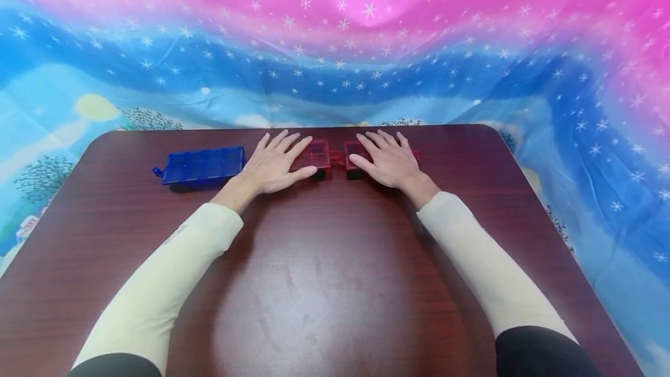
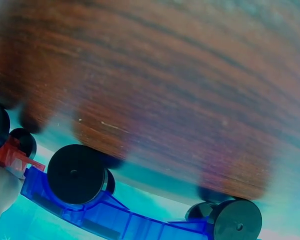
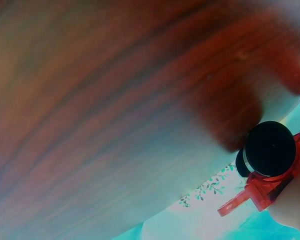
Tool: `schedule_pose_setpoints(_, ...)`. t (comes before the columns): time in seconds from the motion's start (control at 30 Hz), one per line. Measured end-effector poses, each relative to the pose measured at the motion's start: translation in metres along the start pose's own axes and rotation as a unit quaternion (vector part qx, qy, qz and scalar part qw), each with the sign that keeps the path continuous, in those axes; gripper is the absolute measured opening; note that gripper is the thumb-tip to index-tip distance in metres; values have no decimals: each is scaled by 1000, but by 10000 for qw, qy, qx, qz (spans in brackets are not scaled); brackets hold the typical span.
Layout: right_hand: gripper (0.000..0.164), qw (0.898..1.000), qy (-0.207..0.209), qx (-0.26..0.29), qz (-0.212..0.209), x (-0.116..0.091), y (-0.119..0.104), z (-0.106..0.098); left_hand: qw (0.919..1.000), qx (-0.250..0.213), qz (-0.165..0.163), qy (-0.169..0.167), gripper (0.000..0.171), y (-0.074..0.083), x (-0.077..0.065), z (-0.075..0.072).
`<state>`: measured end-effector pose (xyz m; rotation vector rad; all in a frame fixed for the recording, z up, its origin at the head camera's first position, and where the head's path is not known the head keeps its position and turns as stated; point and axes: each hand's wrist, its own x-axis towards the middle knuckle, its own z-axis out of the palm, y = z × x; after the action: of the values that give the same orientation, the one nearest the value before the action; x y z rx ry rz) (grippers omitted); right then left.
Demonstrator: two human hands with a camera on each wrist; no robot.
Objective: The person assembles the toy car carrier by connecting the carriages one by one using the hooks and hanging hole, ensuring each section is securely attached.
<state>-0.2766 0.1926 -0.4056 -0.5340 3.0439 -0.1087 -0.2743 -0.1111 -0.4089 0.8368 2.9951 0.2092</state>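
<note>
My left hand [image 1: 273, 166] lies palm down with fingers spread over a see-through red toy wagon [image 1: 321, 156], covering much of it. Palm down too, my right hand [image 1: 388, 162] rests on a second red wagon [image 1: 353, 150]. Between the two red wagons their red couplings meet. A blue toy wagon [image 1: 204, 165] stands left of my left hand. Its black wheel [image 2: 76, 174] shows in the left wrist view, where a red tab meets its end. In the right wrist view, a red hook [image 3: 234, 203] sticks out from the right-hand wagon.
The wagons stand in a row near the far edge of a dark brown wooden table [image 1: 314, 284]. Behind it hangs a pink and blue cloth [image 1: 340, 45] with snowflakes, which also runs down both sides.
</note>
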Motion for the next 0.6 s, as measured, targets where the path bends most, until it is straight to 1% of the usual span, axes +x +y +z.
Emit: schedule_pose_setpoints(0.6, 86, 10000, 25, -12, -23, 0, 0, 1, 10000, 14, -59, -42, 85, -1, 0, 0)
